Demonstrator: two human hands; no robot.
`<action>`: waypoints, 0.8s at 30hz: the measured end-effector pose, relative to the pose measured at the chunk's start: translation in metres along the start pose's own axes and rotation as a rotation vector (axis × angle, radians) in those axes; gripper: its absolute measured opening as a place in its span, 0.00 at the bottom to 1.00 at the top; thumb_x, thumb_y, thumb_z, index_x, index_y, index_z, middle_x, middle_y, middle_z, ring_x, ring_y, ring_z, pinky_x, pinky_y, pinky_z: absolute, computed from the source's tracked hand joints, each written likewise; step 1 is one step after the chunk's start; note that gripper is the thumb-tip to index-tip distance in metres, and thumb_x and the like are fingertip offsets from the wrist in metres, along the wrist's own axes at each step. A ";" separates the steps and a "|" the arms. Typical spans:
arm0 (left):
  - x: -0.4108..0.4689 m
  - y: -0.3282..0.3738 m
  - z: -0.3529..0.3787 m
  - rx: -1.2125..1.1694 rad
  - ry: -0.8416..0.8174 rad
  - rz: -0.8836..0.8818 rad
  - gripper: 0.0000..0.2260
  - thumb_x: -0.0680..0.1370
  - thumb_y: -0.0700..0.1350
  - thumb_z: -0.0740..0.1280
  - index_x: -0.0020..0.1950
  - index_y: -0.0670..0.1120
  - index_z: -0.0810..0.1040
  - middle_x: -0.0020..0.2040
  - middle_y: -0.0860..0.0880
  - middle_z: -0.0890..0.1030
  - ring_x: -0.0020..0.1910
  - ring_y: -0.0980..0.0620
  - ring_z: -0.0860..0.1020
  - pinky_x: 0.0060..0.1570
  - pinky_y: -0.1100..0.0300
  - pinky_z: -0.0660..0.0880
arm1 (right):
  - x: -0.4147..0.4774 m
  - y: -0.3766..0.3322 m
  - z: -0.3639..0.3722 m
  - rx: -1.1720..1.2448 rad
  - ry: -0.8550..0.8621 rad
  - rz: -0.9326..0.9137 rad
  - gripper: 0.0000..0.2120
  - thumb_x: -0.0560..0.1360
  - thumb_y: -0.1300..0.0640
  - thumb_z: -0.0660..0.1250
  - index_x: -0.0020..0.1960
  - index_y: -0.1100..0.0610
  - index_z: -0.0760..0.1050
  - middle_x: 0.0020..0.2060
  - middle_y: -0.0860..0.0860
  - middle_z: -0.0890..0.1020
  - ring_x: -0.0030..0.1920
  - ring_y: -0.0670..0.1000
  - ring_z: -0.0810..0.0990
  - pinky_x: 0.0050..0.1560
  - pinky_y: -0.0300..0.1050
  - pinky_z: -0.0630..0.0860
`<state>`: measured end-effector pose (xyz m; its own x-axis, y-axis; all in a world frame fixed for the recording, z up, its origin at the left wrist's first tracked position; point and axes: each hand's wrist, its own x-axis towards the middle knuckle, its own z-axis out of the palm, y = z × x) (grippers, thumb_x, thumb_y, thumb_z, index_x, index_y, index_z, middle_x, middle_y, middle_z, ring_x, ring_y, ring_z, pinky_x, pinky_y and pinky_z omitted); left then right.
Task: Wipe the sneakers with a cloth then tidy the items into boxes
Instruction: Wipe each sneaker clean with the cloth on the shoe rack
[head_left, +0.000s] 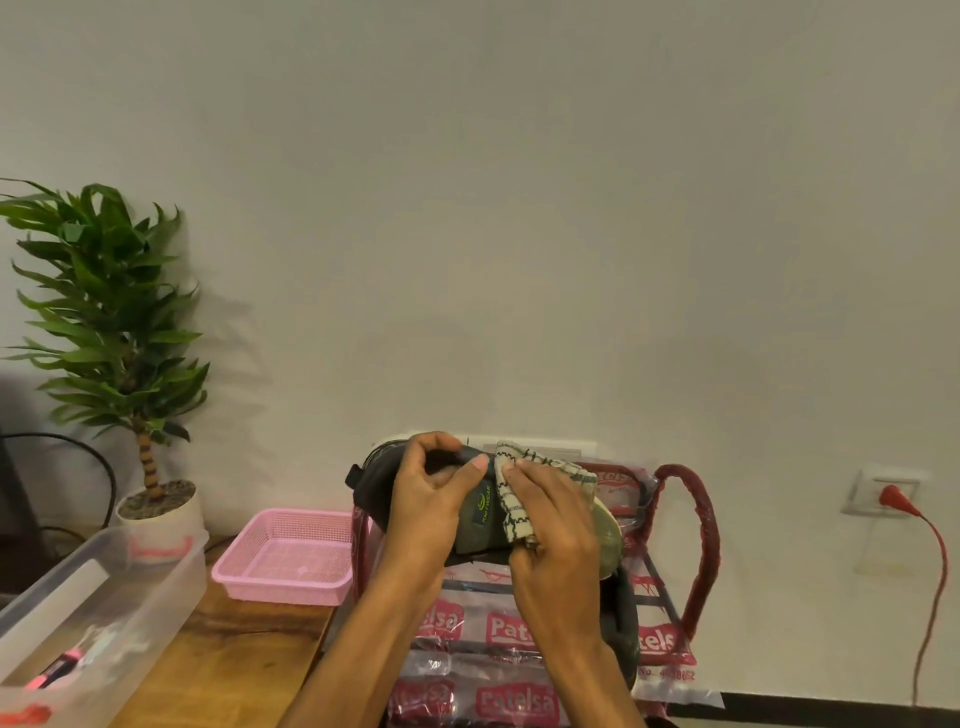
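Forearms, 2 of them, reached up from the bottom edge. Nearest on the left sat 1 clear box (156, 587), plastic, oblong w/ rounded corners, on a brown wood-grain surface (223, 649); sth pink-red lay inside, too blurred to name. Straight ahead stood 1 rack (698, 525), its curved frame wrapped in red, covered in crinkly clear plastic sheets (514, 629) printed w/ red "Patelsa" labels.

Above the rack, the left hand (436, 499) gripped 1 dark sneaker (480, 525), fingers curled over the opening, thumb across the top. The sneaker was held in the air, apart from the rack, tongue w/ a green logo facing the camera, pale green sole at its right. The right hand (550, 525) held 1 cloth (519, 483), cream w/ a dark grid pattern, soft & bunched, and pressed it against the sneaker's upper.

A dark rounded shape lay under the right forearm; couldn't tell what.

Further left, on the surface's far end, was 1 pink basket (280, 590), rectangular, mesh plastic. Behind it: 1 leafy plant (104, 312) in a round white pot (161, 514). On the plain wall at right, 1 socket (883, 483) took a red plug (891, 494) w/ a red cable (935, 597) hanging down.
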<state>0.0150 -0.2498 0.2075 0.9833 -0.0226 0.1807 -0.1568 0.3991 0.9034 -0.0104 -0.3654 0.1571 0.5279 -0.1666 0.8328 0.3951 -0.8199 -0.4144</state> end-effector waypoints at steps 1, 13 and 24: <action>0.001 -0.002 0.002 -0.007 0.040 -0.026 0.13 0.75 0.35 0.71 0.51 0.47 0.70 0.40 0.45 0.84 0.39 0.48 0.82 0.40 0.51 0.80 | -0.002 0.000 0.001 -0.005 -0.005 -0.003 0.40 0.54 0.81 0.65 0.64 0.58 0.76 0.60 0.51 0.78 0.64 0.51 0.73 0.65 0.53 0.72; 0.005 -0.007 0.004 0.017 0.168 -0.241 0.11 0.73 0.44 0.75 0.51 0.40 0.79 0.43 0.41 0.83 0.39 0.46 0.81 0.36 0.54 0.78 | -0.012 0.001 0.003 -0.051 -0.060 -0.016 0.40 0.54 0.80 0.68 0.64 0.59 0.76 0.59 0.52 0.79 0.62 0.54 0.75 0.59 0.57 0.76; 0.017 0.006 -0.009 0.192 0.153 -0.157 0.04 0.71 0.36 0.74 0.41 0.45 0.83 0.40 0.42 0.85 0.42 0.41 0.82 0.48 0.45 0.81 | 0.000 -0.004 0.000 -0.007 -0.003 0.028 0.37 0.56 0.81 0.68 0.62 0.57 0.78 0.58 0.50 0.80 0.63 0.49 0.73 0.65 0.46 0.70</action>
<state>0.0314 -0.2390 0.2125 0.9971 0.0743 -0.0150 -0.0017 0.2201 0.9755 -0.0119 -0.3627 0.1586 0.5410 -0.1873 0.8199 0.3752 -0.8187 -0.4347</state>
